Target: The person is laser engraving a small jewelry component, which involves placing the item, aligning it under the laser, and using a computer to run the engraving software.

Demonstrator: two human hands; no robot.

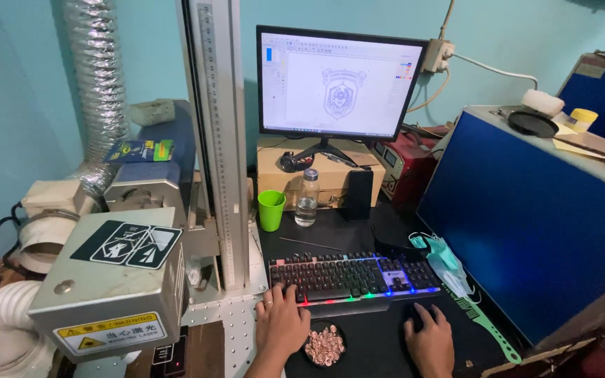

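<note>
- I see a room with light blue walls and a dark counter (358,231) packed with gear.
- A screen (337,84) at the back shows a line drawing of a crest.
- A keyboard (355,275) with glowing keys sits at the front of the counter.
- My left hand (281,323) lies flat at the keyboard's left end, fingers spread and touching the edge. It holds nothing.
- My right hand (430,341) is cupped over a dark mouse (414,316). It rests on it with a loose wrap, not a hard squeeze.
- The two hands are well apart.
- Between them, just below the keyboard, sits a small black dish (324,346) full of little shiny metal bits. I cannot tell just what they are.
- I think those bits are hard, light and slippery. I would pinch one at a time by its edges, or lift the whole dish by its rim and keep it level.
- The mouse looks light and hard. It should slide with ease under a palm.
- A big grey machine (117,280) with warning stickers fills the left side, with a silver hose (99,84) behind it.
- A green cup (271,209) and a clear bottle (307,198) stand near the screen.
- A face mask (442,262) lies by the keyboard's right end, next to a big blue box (526,210).
</note>
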